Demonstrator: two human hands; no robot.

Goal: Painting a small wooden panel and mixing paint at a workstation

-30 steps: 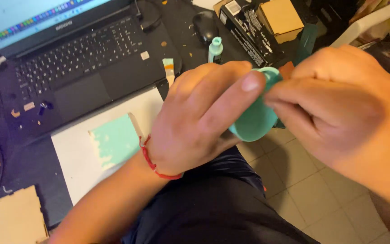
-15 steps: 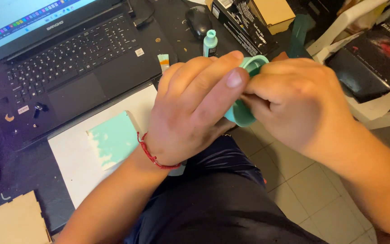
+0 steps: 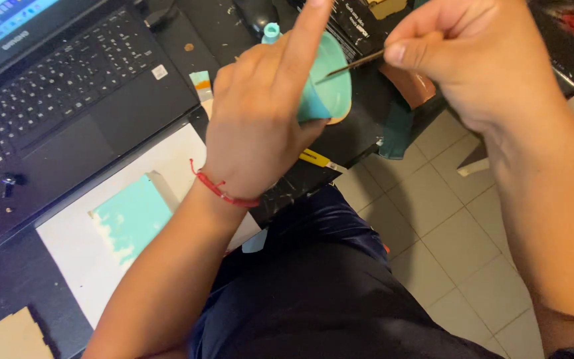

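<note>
My left hand grips a small teal-painted cup-shaped piece, index finger pointing up; a red string bracelet circles that wrist. My right hand pinches a thin dark stick, likely a fine brush, whose tip touches the inside of the teal piece. Both hands are held above the desk edge, over my lap.
A black laptop lies open at the upper left. A white sheet carries a square teal-painted tile. A small teal bottle, a yellow-handled tool, a wooden cut piece and tiled floor are also in view.
My hands have moved apart: the right hand lifted off the teal piece and now shows a thin stick touching it. My left index finger has straightened upward.
</note>
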